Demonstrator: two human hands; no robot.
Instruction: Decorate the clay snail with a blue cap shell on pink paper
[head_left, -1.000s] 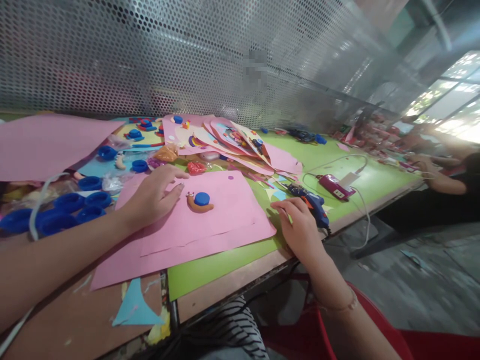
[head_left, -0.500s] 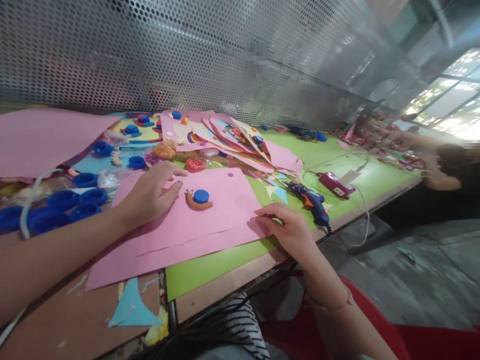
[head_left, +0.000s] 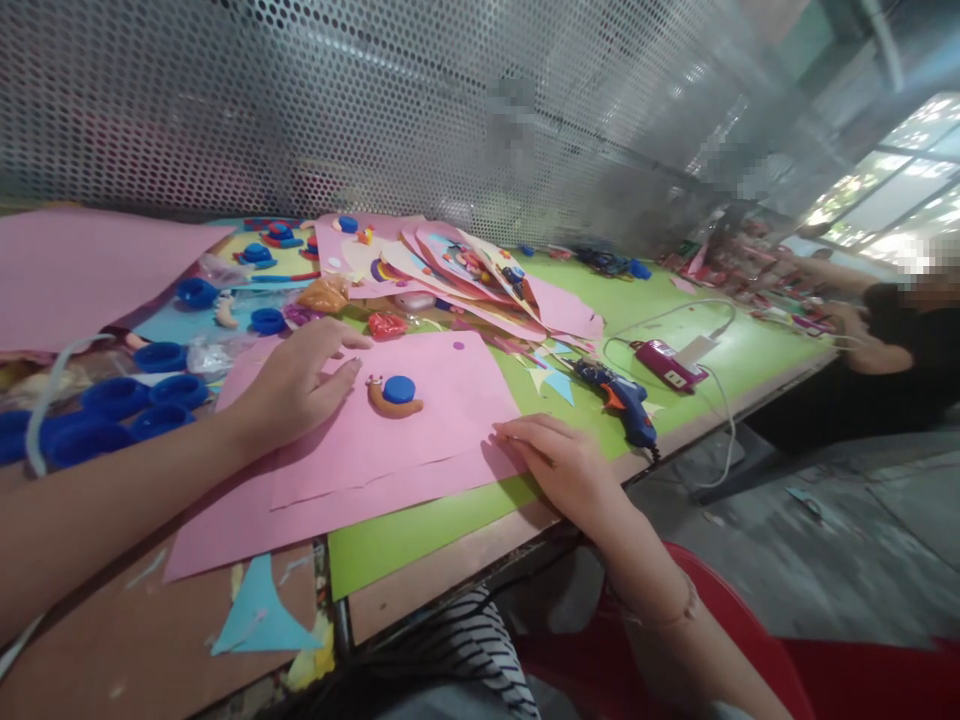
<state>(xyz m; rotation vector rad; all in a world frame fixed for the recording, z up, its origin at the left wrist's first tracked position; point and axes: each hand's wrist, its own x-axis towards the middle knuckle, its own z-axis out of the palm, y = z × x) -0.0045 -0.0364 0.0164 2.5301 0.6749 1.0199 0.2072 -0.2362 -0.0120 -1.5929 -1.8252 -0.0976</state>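
Where pink paper (head_left: 450,440) spreads, snail figure (head_left: 395,398), just beside left grip (head_left: 304,385)

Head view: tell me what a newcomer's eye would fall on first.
The blue-shelled brown snail figure likely draws the eye first, lying on the pink sheets between the left hand and right hand. Next come the blue tubs at the view's left and the dark blue glue gun on the green tabletop.
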